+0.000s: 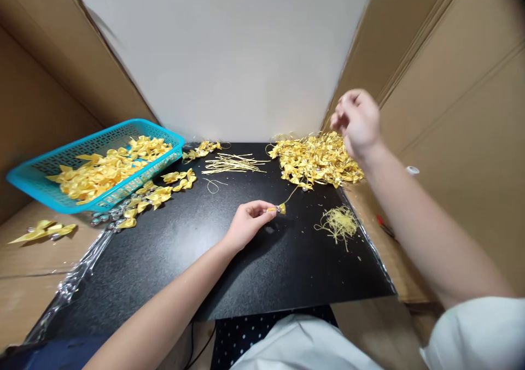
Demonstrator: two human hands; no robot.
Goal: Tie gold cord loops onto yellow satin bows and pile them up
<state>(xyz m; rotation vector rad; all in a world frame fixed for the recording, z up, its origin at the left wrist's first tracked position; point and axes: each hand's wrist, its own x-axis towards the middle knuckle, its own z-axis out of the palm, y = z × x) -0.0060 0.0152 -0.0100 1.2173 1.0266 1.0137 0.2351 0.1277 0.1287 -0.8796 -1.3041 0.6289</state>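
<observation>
My left hand (pixel 252 222) is low over the middle of the black table, thumb and fingers pinching a small yellow ribbon bow (pixel 282 209). A tiny silvery bead or bell shows at the bow's centre. From the bow a thin gold cord (pixel 292 195) runs up and to the right. My right hand (pixel 357 119) is raised, slightly blurred, in front of the right cardboard wall, above a heap of yellow bows with gold cords (pixel 318 159). Its fingers are curled together; whatever they hold, if anything, cannot be made out.
At the left stands a blue plastic basket (pixel 41 198) of yellow bows, with loose bows (pixel 158 195) beside it. Straight gold cord pieces (pixel 233 163) lie at the back. Tangled cord scraps (pixel 340 222) lie at the right. Cardboard walls (pixel 451 75) flank the black table (pixel 172 266).
</observation>
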